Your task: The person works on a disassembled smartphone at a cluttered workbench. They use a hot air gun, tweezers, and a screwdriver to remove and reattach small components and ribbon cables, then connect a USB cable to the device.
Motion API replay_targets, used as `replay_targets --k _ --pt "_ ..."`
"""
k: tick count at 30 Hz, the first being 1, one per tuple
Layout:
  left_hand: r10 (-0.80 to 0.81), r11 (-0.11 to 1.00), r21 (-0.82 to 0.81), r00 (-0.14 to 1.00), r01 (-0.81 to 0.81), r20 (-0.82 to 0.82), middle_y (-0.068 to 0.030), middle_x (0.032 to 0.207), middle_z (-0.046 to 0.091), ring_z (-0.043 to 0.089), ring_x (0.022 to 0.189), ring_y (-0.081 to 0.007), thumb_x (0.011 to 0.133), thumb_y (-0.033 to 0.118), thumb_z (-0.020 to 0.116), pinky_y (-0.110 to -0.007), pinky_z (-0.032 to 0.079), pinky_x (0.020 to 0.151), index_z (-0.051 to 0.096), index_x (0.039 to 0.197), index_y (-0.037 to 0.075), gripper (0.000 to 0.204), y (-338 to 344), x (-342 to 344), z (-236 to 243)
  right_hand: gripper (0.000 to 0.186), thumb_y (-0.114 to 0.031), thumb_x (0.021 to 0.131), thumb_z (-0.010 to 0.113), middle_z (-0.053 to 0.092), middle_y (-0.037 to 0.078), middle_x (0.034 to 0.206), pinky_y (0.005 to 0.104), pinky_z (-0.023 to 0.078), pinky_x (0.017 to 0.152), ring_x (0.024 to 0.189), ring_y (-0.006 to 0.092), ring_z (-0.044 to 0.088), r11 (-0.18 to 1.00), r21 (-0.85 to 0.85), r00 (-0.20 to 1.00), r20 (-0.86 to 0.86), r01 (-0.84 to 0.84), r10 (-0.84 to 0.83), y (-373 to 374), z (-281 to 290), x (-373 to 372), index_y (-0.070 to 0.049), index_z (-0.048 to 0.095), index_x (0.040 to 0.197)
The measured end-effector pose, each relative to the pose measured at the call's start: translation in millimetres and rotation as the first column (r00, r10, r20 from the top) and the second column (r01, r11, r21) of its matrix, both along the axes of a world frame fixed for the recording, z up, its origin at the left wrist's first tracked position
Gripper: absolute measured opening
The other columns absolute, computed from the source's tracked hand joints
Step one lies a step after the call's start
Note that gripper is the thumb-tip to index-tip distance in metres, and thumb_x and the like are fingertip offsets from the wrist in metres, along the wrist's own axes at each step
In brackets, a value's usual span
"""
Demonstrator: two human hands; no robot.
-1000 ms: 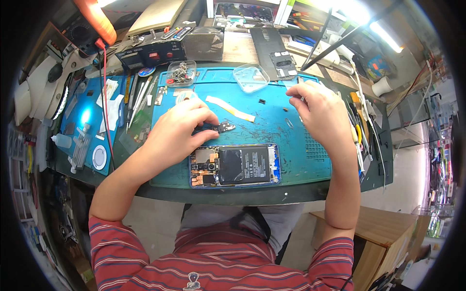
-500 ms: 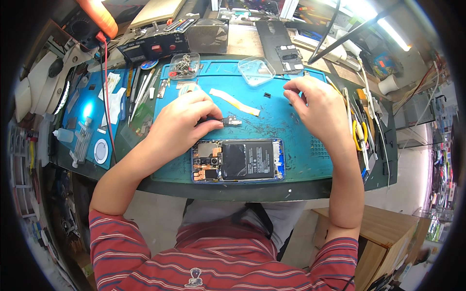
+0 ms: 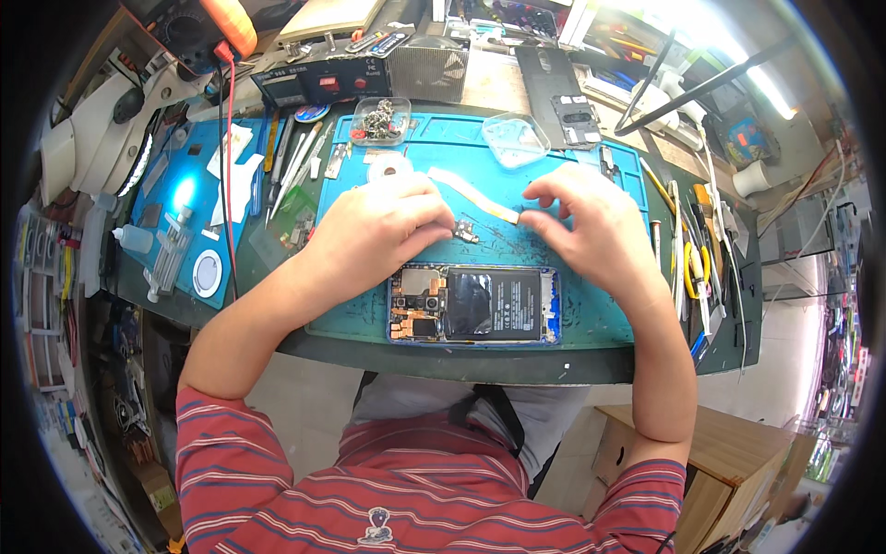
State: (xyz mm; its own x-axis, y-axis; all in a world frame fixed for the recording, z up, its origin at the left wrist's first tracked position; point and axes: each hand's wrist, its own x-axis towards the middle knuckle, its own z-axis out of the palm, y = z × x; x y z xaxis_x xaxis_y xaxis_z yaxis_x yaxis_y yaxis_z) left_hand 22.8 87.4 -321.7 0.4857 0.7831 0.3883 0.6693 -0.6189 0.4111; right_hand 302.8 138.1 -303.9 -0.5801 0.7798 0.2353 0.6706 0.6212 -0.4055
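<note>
Black, light-looking, the little part (image 3: pixel 469 233) could snap; edges seem best, where our left hand (image 3: pixel 395 222) pinches; our right hand (image 3: pixel 595 226) looks empty.

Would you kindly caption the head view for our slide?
Left hand at a small dark part, right hand open near a pale strip, beside an opened phone on a blue mat.

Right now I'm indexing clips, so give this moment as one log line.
left hand: at small dark part | right hand: open, near pale strip's end | opened phone: lying on blue mat
</note>
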Motion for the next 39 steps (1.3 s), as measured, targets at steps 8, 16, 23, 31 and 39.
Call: replay_targets --k 8,16,23,31,39 --pt "0.037 0.997 -0.068 0.996 -0.031 0.084 -0.0098 0.111 0.066 0.069 0.09 -0.0252 0.091 0.008 0.079 -0.037 0.056 0.082 0.072 0.109 0.004 0.02 1 3 -3 0.019 -0.029 0.097 0.075 0.069 0.009 0.097 0.0418 0.056 0.081 0.095 0.0299 0.07 1.0 -0.002 1.0 -0.001 0.023 -0.023 -2 -8 -3 -0.01 0.072 0.1" --pt "0.072 0.963 -0.268 0.992 -0.041 0.106 -0.006 0.098 0.068 0.067 0.084 -0.0183 0.091 0.005 0.08 -0.031 0.054 0.075 0.071 0.104 0.004 0.016 2 4 4 0.012 -0.022 0.098 0.073 0.072 0.009 0.091 0.0411 0.057 0.077 0.085 0.0306 0.072 0.983 0.164 0.987 -0.149 0.079 -0.055 3 -6 -4 -0.011 0.076 0.102" --pt "0.142 0.933 -0.359 0.951 -0.035 0.275 -0.0043 0.097 0.075 0.071 0.087 -0.0102 0.095 0.005 0.078 -0.026 0.057 0.076 0.072 0.112 0.001 0.018 4 0 2 0.013 -0.02 0.097 0.074 0.074 0.01 0.095 0.0406 0.057 0.078 0.088 0.0311 0.072 0.986 0.154 0.957 -0.27 -0.062 0.102 -2 -6 -16 -0.01 0.077 0.105" --pt "0.168 0.839 -0.516 0.822 0.17 0.544 -0.006 0.112 0.075 0.074 0.101 -0.0127 0.1 0.004 0.074 -0.028 0.06 0.087 0.069 0.125 0.001 0.026 -2 10 3 0.017 -0.016 0.093 0.077 0.074 0.009 0.095 0.0411 0.057 0.08 0.089 0.0299 0.072 0.971 0.002 0.913 -0.34 -0.24 0.227 -11 -6 -24 -0.011 0.076 0.109" --pt "-0.072 0.973 -0.201 0.98 0.11 0.188 -0.0138 0.124 0.073 0.072 0.114 -0.0253 0.097 0.016 0.078 -0.037 0.057 0.095 0.063 0.141 0.004 0.048 -17 27 17 0.011 -0.017 0.098 0.072 0.073 0.009 0.095 0.039 0.053 0.078 0.088 0.0278 0.066 0.988 0.106 0.961 -0.265 0.111 -0.079 -1 10 10 -0.011 0.078 0.105"
